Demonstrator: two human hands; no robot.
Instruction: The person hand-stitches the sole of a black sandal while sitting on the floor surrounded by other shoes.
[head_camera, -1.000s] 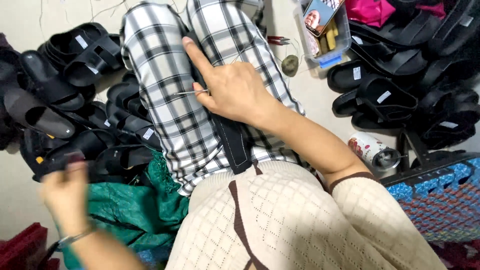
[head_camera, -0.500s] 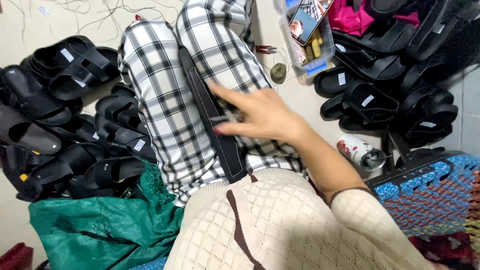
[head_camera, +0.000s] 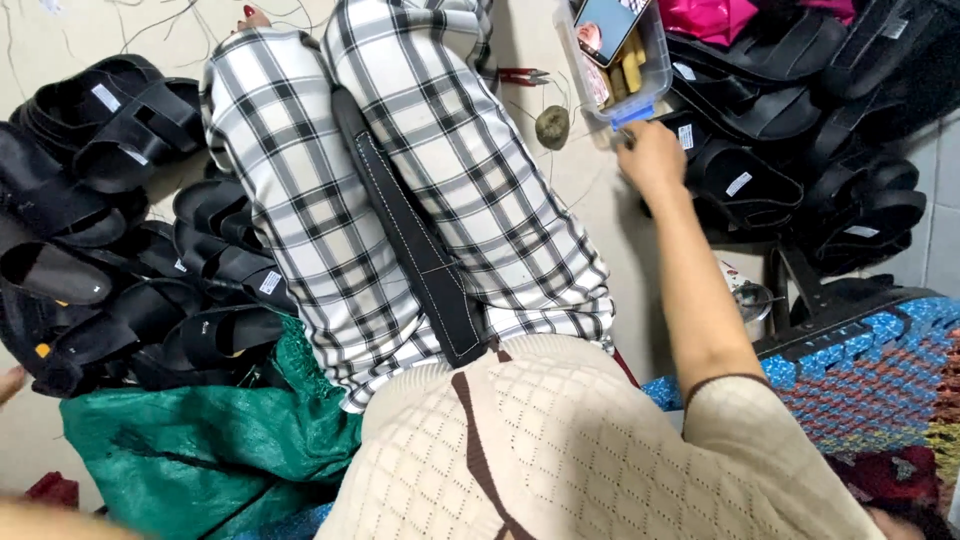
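The person sits on the floor (head_camera: 585, 190) with both legs in checked black and white trousers (head_camera: 420, 180) stretched forward. A long black strap (head_camera: 415, 240) with white stitching lies along the lap, between the two legs, and no hand touches it. The right hand (head_camera: 650, 155) is stretched far to the right and reaches the near end of a clear plastic box (head_camera: 655, 70), which stands on the floor and holds a phone and some small things. The fingers bend at the blue edge of the box, but whether this grip is closed on something cannot be told. Just left of the hand lie a small round grey lump (head_camera: 552, 126) and red snips (head_camera: 522, 75). The left hand (head_camera: 12, 378) shows only as a small part at the left border, so its grip cannot be told. Piles of black sandals (head_camera: 110, 220) lie on both sides, and a green bag (head_camera: 200, 440) lies beside the left leg.
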